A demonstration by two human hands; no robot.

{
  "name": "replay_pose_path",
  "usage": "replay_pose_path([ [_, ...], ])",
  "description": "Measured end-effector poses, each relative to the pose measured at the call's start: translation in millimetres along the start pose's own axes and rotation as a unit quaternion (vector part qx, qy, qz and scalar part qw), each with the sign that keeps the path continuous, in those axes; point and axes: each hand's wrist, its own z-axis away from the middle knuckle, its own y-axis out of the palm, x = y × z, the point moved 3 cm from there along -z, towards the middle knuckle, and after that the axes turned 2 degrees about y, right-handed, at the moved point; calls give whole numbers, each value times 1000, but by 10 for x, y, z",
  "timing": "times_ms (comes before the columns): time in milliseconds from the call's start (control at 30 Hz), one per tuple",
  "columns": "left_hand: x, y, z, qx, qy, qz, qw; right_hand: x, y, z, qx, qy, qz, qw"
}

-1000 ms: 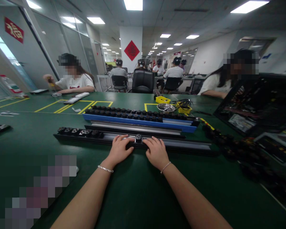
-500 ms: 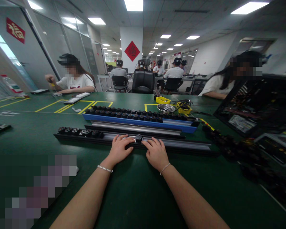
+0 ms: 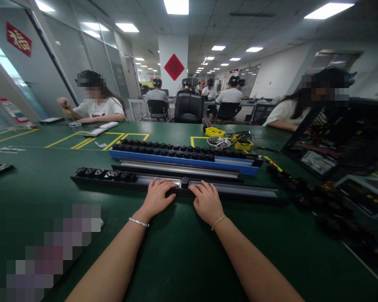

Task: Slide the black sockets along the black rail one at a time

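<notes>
A long black rail [image 3: 239,189] lies across the green table in front of me, with several black blocks [image 3: 105,173] in its left part. One small black block [image 3: 185,182] sits on the rail between my hands. My left hand [image 3: 157,195] rests on the rail left of that block, fingers apart and holding nothing. On the block's right side is my right hand [image 3: 208,200], its fingers spread on the rail's near edge and its index fingertip close to the block.
Behind the rail lie another rail [image 3: 179,168] and a blue rail [image 3: 233,165] with black blocks. A metal dish [image 3: 219,142] and yellow bins [image 3: 214,132] stand farther back. Dark parts [image 3: 302,191] and an open computer case [image 3: 334,138] are at right. Two people sit across the table.
The small black block has shifted slightly right, away from my left fingertips. My right hand has moved a little to the right; my left hand is nearly unchanged.
</notes>
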Motion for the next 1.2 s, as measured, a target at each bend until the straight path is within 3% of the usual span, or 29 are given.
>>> replay_pose_path([
  [1200, -12, -17, -16, -2, -7, -10, 1000, -72, -39, 7, -1, -13, 20, 1000],
])
